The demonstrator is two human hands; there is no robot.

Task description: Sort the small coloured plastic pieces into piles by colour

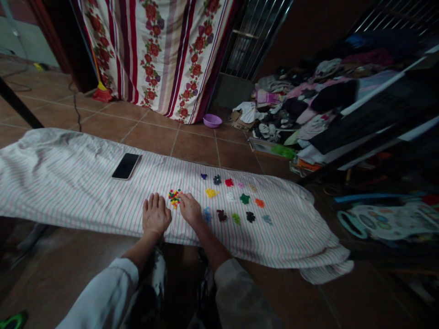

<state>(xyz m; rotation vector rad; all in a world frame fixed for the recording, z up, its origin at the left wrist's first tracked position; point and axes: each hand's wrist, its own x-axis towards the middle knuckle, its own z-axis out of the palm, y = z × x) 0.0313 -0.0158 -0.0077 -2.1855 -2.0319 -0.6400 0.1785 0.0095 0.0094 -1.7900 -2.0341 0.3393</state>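
In the head view, the left hand (157, 214) lies open and flat on the striped cloth (85, 196), beside the mixed coloured bits (174, 197). The right hand (190, 209) curls its fingers at their right edge; whether it pinches any, I cannot tell. Pinching lightly and lifting the wrist should spare the blue heap (207, 214) beside it.

Your single view comes from the camera on your head, set above the near side of the striped cloth (85, 196) and facing forward and down, with your left hand (157, 214) and right hand (190, 209) in sight on the cloth. It is near enough that the cloth spans most of the picture's width on a downward slant to the right, its left end cut by the frame, yet you also see tiled floor (192, 142) and a hanging curtain (164, 50) beyond it.
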